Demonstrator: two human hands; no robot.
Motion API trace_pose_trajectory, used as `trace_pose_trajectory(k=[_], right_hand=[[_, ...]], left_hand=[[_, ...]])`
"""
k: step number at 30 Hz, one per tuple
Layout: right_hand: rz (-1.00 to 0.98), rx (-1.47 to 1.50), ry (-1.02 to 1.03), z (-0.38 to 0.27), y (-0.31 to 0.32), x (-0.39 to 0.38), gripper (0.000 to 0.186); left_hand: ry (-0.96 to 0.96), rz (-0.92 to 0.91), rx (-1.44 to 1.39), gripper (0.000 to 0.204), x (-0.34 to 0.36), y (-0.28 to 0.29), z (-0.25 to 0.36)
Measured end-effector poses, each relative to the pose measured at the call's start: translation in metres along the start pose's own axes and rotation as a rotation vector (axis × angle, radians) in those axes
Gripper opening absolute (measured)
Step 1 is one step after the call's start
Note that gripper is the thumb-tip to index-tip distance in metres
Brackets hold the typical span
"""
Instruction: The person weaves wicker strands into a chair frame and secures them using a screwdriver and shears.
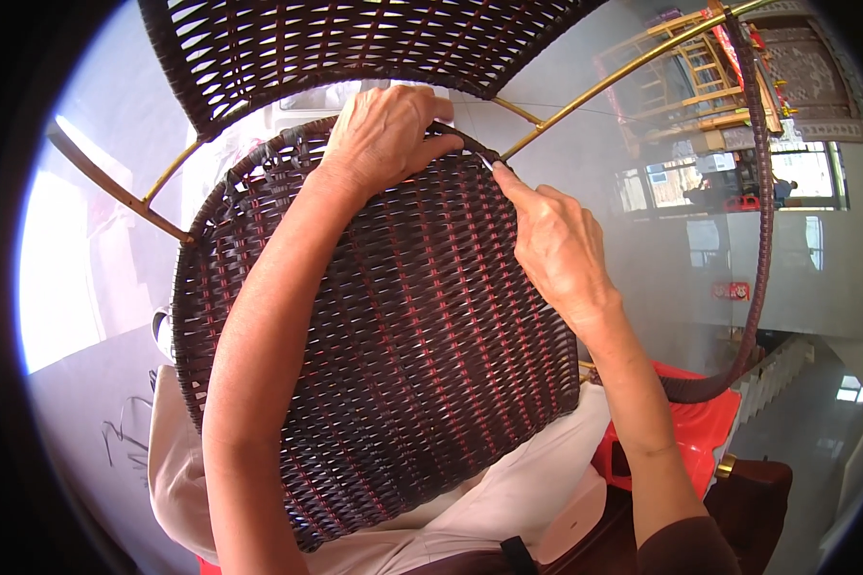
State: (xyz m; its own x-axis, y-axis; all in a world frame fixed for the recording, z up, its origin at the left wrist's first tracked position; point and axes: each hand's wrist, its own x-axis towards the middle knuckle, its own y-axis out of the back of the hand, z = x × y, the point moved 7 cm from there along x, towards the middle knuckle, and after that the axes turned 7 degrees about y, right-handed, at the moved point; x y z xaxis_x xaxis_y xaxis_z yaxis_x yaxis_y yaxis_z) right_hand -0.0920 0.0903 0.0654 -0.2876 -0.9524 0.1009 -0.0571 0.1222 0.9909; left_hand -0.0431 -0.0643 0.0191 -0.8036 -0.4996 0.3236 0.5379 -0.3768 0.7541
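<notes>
A dark brown woven wicker chair seat (422, 316) with reddish strands lies across my lap, its curved rim facing away from me. My left hand (384, 139) reaches over the far rim, its fingers curled round the edge. Against the rim's right corner is my right hand (561, 244), closed, with the index finger stretched along the weave. A small pale sliver shows at that fingertip; whether it is a tool tip or a strand end I cannot make out. Beyond the seat stands the woven chair back (374, 48), joined to gold-coloured metal bars (594, 101).
A wrapped curved arm (765, 211) of the chair loops round on the right. Under it is a red plastic stool (686, 431). Loose dark strands (129, 431) lie on the floor at the left. Bamboo-coloured frames (700, 81) stand at the far right.
</notes>
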Motion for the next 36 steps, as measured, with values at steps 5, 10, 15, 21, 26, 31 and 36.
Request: trace_pose_trajectory(k=[5,10,15,21,26,31,36], right_hand=[[-0.067,-0.106,0.017,-0.004,0.001,0.004,0.047],[-0.086,-0.059,0.018,-0.001,0.008,0.011,0.043],[-0.089,0.106,-0.061,0.013,0.005,0.013,0.036],[-0.046,0.218,-0.203,0.022,0.009,0.009,0.033],[-0.053,0.138,-0.197,0.02,0.023,0.009,0.033],[-0.053,0.063,-0.099,0.016,0.015,0.011,0.032],[-0.16,0.032,-0.178,0.014,0.013,0.006,0.032]], left_hand=[[-0.073,-0.036,-0.08,0.027,-0.002,-0.018,0.013],[-0.042,-0.079,-0.086,0.022,0.007,-0.022,0.01],[0.047,-0.248,-0.132,0.023,0.018,-0.022,0.007],[0.042,-0.252,-0.112,0.027,0.021,-0.026,0.005],[0.044,-0.228,-0.094,0.027,0.021,-0.025,0.008],[0.085,-0.217,-0.075,0.023,0.02,-0.025,0.008],[0.12,-0.255,-0.023,0.026,0.018,-0.025,0.012]])
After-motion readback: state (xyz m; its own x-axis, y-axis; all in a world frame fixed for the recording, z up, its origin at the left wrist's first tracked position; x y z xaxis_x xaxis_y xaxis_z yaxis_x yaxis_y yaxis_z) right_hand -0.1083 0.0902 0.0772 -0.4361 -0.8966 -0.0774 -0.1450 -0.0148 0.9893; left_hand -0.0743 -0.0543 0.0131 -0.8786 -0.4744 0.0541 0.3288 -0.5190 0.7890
